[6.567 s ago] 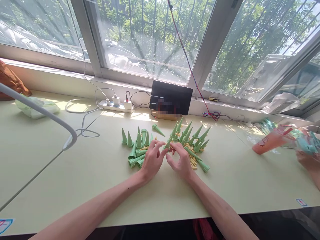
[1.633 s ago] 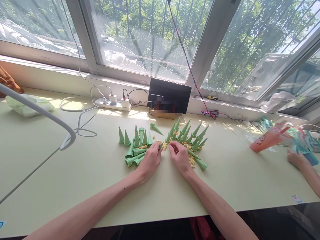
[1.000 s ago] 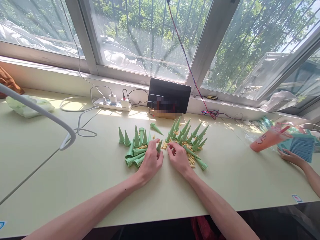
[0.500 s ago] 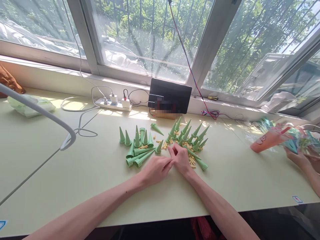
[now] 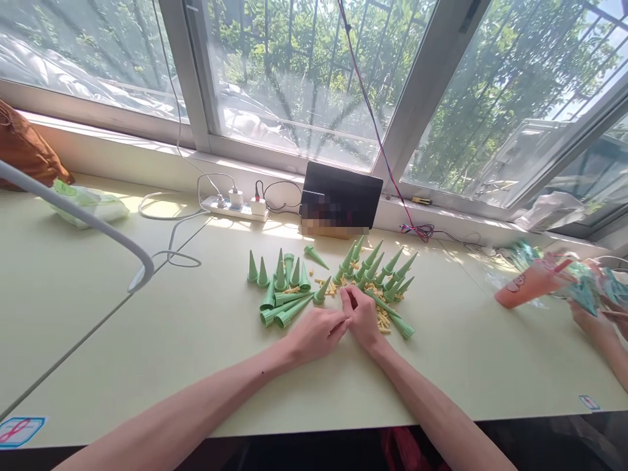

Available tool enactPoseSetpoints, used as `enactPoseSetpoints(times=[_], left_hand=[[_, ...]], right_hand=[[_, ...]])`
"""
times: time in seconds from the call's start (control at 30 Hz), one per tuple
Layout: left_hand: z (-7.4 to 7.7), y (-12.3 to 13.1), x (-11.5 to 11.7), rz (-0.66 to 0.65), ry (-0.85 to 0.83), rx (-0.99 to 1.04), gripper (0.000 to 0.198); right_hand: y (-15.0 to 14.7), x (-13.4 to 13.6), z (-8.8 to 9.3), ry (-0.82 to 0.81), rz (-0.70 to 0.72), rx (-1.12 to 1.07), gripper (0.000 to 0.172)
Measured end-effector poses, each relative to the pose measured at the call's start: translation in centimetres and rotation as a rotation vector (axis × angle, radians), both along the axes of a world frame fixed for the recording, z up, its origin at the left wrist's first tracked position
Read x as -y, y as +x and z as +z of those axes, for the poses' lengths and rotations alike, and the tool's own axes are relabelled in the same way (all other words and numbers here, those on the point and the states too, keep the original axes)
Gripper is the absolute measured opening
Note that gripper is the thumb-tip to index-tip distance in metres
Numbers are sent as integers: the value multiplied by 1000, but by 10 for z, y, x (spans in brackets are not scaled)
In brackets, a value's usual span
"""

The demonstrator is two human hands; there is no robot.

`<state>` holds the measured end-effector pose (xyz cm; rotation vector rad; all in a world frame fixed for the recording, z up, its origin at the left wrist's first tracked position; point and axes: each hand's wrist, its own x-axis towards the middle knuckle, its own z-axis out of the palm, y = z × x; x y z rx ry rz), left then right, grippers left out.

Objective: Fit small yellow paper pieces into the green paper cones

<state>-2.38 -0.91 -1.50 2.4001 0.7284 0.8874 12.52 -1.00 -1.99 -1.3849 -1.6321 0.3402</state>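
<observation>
My left hand (image 5: 316,335) rests low over the table, its fingers curled together against my right hand. My right hand (image 5: 364,318) is closed in a pinch, thumb to forefinger. Whatever the fingers of either hand may hold is hidden or too small to make out. Just beyond stands a single green plastic cone spike (image 5: 322,292). Left of it is a group of green cone spikes (image 5: 280,271), some upright, some lying down. A second cluster of upright green cones (image 5: 371,267) stands past my right hand, among small yellow pegs (image 5: 383,320).
A tablet (image 5: 342,196) leans near the window, beside a power strip (image 5: 228,208) with cables. A tilted pink drink cup (image 5: 524,286) is at right, near another person's hand (image 5: 591,324). A grey tube (image 5: 98,229) crosses the left side, before a green packet (image 5: 88,204).
The whole scene has shifted slightly right and down in view as the camera turned. My hands keep nearly the same closed pose together.
</observation>
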Motion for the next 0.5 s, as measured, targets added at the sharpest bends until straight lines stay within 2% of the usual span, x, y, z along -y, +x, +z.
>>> enactPoseSetpoints(times=[0.17, 0.3, 0.4, 0.5], left_hand=[[-4, 1, 0, 7, 55, -28, 35], [-5, 2, 2, -21, 64, 6, 37], [-4, 3, 4, -32, 96, -5, 40], [-4, 4, 5, -46, 125, -26, 40]], right_hand=[[4, 4, 3, -59, -7, 213, 33], [16, 11, 3, -138, -142, 514, 30], [22, 11, 4, -239, -240, 674, 36], [23, 4, 7, -324, -262, 762, 43]])
